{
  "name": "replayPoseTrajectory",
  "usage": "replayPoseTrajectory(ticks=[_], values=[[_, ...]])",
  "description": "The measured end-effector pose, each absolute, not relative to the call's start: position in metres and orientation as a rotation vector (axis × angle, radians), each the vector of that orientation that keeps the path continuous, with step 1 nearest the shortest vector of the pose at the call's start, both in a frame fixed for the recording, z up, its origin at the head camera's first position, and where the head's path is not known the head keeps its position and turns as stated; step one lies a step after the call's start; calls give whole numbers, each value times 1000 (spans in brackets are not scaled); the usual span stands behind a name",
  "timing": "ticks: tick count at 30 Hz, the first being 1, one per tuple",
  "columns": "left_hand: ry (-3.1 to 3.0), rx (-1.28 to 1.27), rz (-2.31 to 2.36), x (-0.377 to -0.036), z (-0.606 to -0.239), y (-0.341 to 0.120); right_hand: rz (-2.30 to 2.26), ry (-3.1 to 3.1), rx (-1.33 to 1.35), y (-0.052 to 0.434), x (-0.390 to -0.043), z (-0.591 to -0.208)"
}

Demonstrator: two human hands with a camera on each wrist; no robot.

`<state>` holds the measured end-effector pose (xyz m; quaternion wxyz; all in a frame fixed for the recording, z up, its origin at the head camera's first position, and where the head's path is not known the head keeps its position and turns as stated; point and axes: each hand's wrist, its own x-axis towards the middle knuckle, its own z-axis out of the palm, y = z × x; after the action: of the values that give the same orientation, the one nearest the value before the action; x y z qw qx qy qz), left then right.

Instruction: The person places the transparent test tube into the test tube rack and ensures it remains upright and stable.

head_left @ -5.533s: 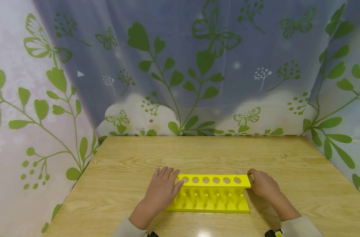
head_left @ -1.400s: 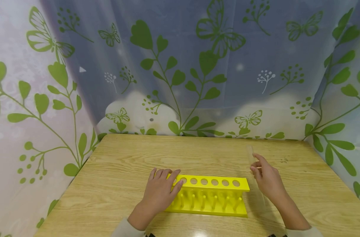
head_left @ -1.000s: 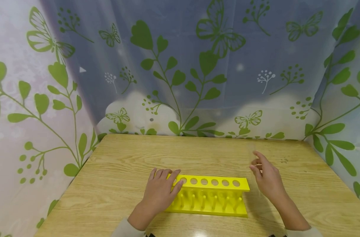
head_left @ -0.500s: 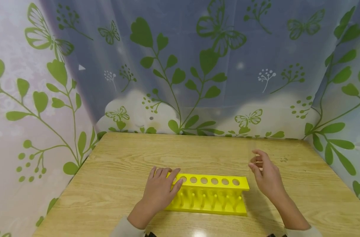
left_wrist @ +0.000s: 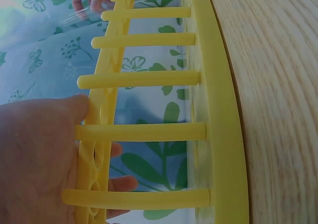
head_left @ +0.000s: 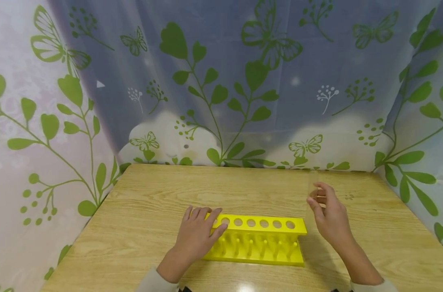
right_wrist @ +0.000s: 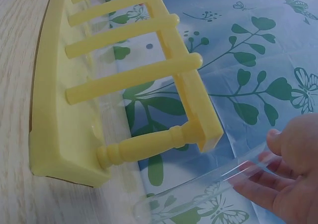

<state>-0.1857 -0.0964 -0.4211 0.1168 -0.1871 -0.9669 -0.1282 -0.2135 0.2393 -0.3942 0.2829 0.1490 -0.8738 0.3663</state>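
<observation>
1. Done, as I read it: yellow rack upright on wooden table, steadied. Left hand grips its left end, fingers over the far edge of the holed top bar.
2. Also done: clear tube in hand. Right hand pinches it between thumb and fingers, just beside the rack's right end, not touching.
3. Left: tube isn't in the rack.
4. Around: printed cloth behind table.
5. In the way: left hand covers leftmost holes; tube barely shows against wood.
</observation>
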Motion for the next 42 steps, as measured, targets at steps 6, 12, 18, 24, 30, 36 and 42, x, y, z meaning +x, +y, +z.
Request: replayPoseTrajectory(ticks=[6,12,18,24,30,36,42], values=[[-2826,-547,-376,-186,-422,-96,998,-2272,386,239,-212,-392],[-2827,-536,-380,-185,-422,-96,1026,-2213,399,238,-212,-390],[-2829,-530,-385,-184,-422,-96,1039,-2173,391,236,-208,-386],[-2814,-521,-378,-185,-424,-96,1015,-2122,432,234,-208,-384],[-2815,-509,-364,-186,-425,-95,996,-2072,480,234,-206,-382],[-2795,-515,-355,-186,-426,-95,978,-2020,525,234,-204,-380],[-2786,-521,-356,-186,-425,-95,970,-1957,547,234,-206,-379]])
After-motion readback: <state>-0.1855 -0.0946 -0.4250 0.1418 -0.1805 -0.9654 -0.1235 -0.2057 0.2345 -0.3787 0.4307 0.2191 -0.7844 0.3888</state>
